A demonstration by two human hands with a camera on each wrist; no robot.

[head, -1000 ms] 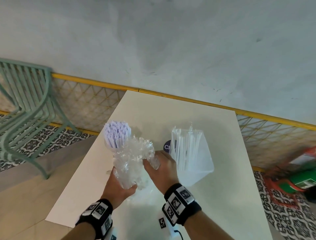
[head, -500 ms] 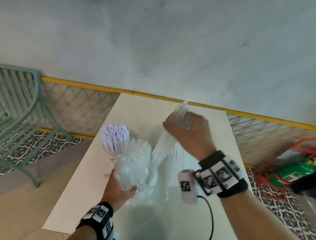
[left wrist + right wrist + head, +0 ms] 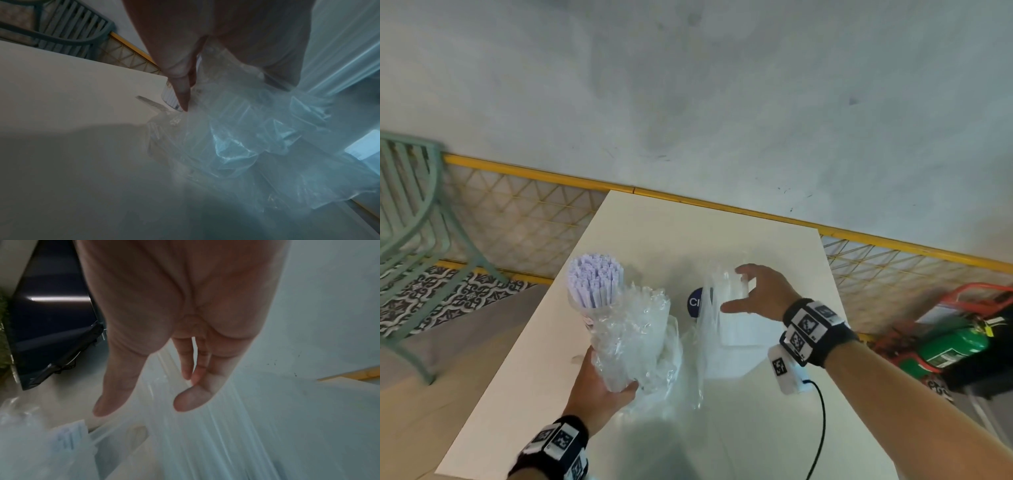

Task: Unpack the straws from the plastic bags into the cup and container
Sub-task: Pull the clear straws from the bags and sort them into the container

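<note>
The right grip (image 3: 748, 296) hangs spread just above the upright clear straws (image 3: 726, 298); left grip (image 3: 604, 387), to its left, clutches crumpled bags (image 3: 633, 329) round the cup.

Lilac straws (image 3: 595, 279) upright; crumpled bag (image 3: 635, 339)

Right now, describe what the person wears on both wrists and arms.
Both forearms are bare, no sleeves. Each wrist has a black band bearing white square tags printed with black codes; the left wrist band matches. A white tagged box with a black cable hangs under the right wrist.
</note>
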